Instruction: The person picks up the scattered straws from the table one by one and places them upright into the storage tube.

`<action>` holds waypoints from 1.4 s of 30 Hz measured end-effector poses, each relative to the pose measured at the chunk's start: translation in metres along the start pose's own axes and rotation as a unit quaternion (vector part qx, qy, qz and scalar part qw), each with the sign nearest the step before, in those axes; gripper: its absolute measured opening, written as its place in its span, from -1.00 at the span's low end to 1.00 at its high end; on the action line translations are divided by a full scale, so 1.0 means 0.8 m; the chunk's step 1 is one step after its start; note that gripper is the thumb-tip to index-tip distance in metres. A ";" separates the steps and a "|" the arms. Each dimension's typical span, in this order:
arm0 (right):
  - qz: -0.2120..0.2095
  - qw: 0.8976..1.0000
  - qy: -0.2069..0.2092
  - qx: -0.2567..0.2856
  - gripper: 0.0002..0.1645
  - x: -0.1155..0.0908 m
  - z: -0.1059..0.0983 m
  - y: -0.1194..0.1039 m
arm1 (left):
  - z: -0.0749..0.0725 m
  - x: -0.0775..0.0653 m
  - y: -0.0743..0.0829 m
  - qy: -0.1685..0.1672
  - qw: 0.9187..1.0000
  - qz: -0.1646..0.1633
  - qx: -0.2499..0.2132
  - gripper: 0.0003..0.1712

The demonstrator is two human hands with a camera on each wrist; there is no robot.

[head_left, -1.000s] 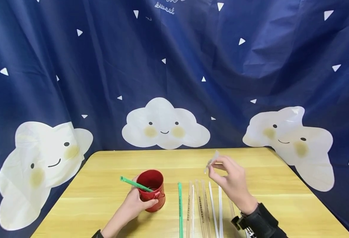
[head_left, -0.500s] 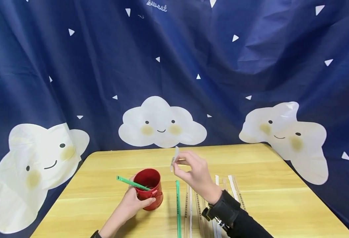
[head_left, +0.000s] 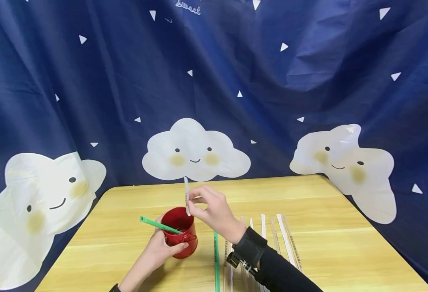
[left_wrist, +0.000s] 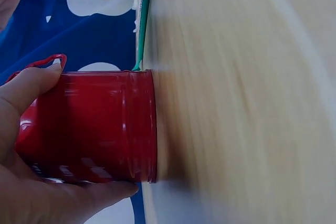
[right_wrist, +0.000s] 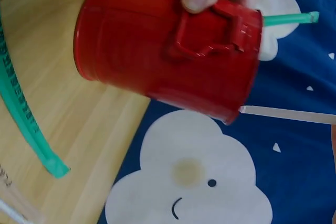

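My left hand (head_left: 157, 248) grips a small red metal bucket (head_left: 189, 242) with a wire handle, thumb across its near side. A green wrapped straw (head_left: 155, 224) leans in the bucket, its top sticking out to the left. Above the bucket's right rim, my right hand (head_left: 215, 213) pinches a thin whitish wrapped straw (head_left: 186, 188) between thumb and fingers. That straw stands nearly upright, with its lower end close to the rim; in the right wrist view its end (right_wrist: 249, 109) shows beside the mouth. The bucket's inside is mostly hidden.
Right of the bucket, a green wrapped straw (head_left: 217, 259) lies on the wooden table (head_left: 101, 239). Several white straws (head_left: 285, 237) and clear-wrapped straws (head_left: 294, 247) lie beyond it, partly under my right forearm. A blue cloud-print curtain (head_left: 126, 81) hangs behind the table.
My right hand has moved left with the pinched straw, from above the row of straws to the bucket's rim. The straw has turned more upright. My left hand keeps its grip on the bucket.
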State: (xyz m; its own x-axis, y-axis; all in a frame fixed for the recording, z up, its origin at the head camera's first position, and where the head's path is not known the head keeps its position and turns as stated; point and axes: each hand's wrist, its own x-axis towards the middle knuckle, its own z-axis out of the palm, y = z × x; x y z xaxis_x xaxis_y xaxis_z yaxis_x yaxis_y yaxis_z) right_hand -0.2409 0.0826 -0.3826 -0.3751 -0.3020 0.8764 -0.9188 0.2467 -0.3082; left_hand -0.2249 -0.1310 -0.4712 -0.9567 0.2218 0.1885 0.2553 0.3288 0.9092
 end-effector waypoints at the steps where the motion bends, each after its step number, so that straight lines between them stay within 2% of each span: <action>1: 0.012 1.000 -0.007 0.000 -0.78 0.000 0.004 0.001 | 0.000 -0.001 0.000 -0.001 1.000 0.000 -0.001 0.07; 4: 0.070 0.997 -0.040 0.014 -0.82 0.001 0.016 0.002 | 0.000 -0.002 0.000 0.000 1.000 0.004 0.002 0.06; 7: 0.139 0.987 -0.080 0.022 -0.88 0.002 0.026 0.004 | 0.000 -0.002 0.001 0.000 1.000 0.006 0.000 0.06; 10: 0.170 0.978 -0.118 0.001 -0.90 0.003 0.034 0.007 | -0.001 -0.002 0.002 -0.002 1.000 0.003 -0.005 0.06; 15: 0.163 0.976 -0.145 -0.025 -0.91 0.000 0.041 0.009 | -0.003 -0.001 0.003 -0.008 1.000 -0.003 -0.010 0.05; 23: 0.190 0.967 -0.168 0.013 -0.80 -0.006 0.044 0.010 | -0.002 0.002 0.000 -0.012 1.000 -0.002 0.005 0.03; 27: 0.189 0.966 -0.174 0.003 -0.75 -0.005 0.041 0.009 | -0.003 0.002 -0.002 -0.012 1.000 -0.006 -0.007 0.04; 36: 0.193 0.968 -0.158 -0.015 -0.74 -0.004 0.017 0.010 | -0.004 -0.004 0.003 -0.005 1.000 -0.004 -0.021 0.03; 42: 0.214 0.969 -0.123 -0.023 -0.74 -0.017 -0.019 0.019 | -0.001 -0.003 0.005 -0.002 0.999 -0.015 -0.039 0.03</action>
State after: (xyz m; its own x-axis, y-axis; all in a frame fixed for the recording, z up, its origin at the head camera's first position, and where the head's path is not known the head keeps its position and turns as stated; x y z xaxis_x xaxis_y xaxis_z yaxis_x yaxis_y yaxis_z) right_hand -0.2479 0.1040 -0.3934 -0.7442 -0.3720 0.5548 -0.6677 0.4371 -0.6025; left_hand -0.2219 -0.1313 -0.4678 -0.9630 0.2172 0.1593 0.2149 0.2627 0.9407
